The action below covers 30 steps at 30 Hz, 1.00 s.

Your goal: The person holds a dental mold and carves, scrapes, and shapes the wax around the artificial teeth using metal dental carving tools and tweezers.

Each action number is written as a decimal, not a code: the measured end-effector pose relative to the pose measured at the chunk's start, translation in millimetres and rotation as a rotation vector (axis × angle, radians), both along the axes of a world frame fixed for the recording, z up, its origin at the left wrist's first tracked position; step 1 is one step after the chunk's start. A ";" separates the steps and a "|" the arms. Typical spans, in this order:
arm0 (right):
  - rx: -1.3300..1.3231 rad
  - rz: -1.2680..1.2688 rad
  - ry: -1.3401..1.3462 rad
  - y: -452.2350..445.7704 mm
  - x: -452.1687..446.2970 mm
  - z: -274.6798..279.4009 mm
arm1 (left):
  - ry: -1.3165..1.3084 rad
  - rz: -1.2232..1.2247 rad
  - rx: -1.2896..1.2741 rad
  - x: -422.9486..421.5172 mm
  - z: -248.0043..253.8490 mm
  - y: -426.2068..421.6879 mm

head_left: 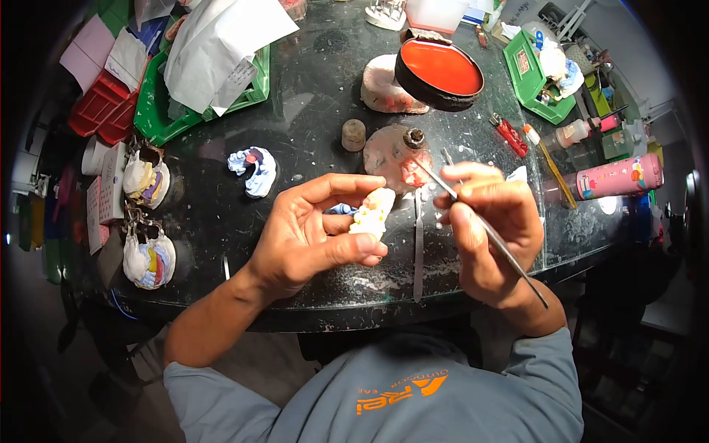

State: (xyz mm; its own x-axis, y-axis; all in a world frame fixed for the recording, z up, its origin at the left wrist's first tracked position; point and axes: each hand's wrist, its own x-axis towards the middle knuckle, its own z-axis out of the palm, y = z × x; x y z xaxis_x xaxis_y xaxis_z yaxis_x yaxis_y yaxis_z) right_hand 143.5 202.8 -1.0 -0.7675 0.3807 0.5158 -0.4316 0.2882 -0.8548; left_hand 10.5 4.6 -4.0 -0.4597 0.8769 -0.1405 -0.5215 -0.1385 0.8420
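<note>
Dark, worn tabletop across middle of frame, pale scuffs and specks; curved front edge below centre. Whitish glare on surface, left of upper centre. Dim grey floor, lower left. Pale wall-like surface, upper right. Corners black.

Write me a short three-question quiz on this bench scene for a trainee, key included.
1. Which hand holds the slim metal tool?
2. True or false: what fills the round pan is green.
3. Where does the red lighter lie?
A) in the round pan
B) in a green tray
C) on the dark tabletop

Key:
1. The person's right hand.
2. False; it is red.
3. C
</note>
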 end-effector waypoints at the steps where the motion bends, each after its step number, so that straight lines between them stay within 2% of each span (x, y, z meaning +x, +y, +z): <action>1: -0.069 -0.022 -0.016 -1.3 -1.0 1.0 | -0.032 -0.028 0.009 -3.0 -2.7 -1.3; 4: -0.137 -0.021 -0.026 2.3 -3.6 -2.5 | -0.077 -0.073 0.026 -5.3 -7.8 -3.4; 9: 0.022 0.042 0.033 7.3 -3.4 -7.0 | -0.154 -0.086 0.044 -7.8 -7.7 -4.2; 19: 0.050 0.276 0.107 -2.4 1.5 -10.4 | 0.000 -0.017 0.028 0.4 -2.9 0.8; 23: -0.238 0.170 0.064 -21.2 5.3 -6.5 | 0.024 -0.022 0.087 0.8 -7.6 0.5; 30: -0.138 0.166 0.100 -18.2 4.1 -8.7 | 0.160 0.004 0.079 2.8 -9.1 0.4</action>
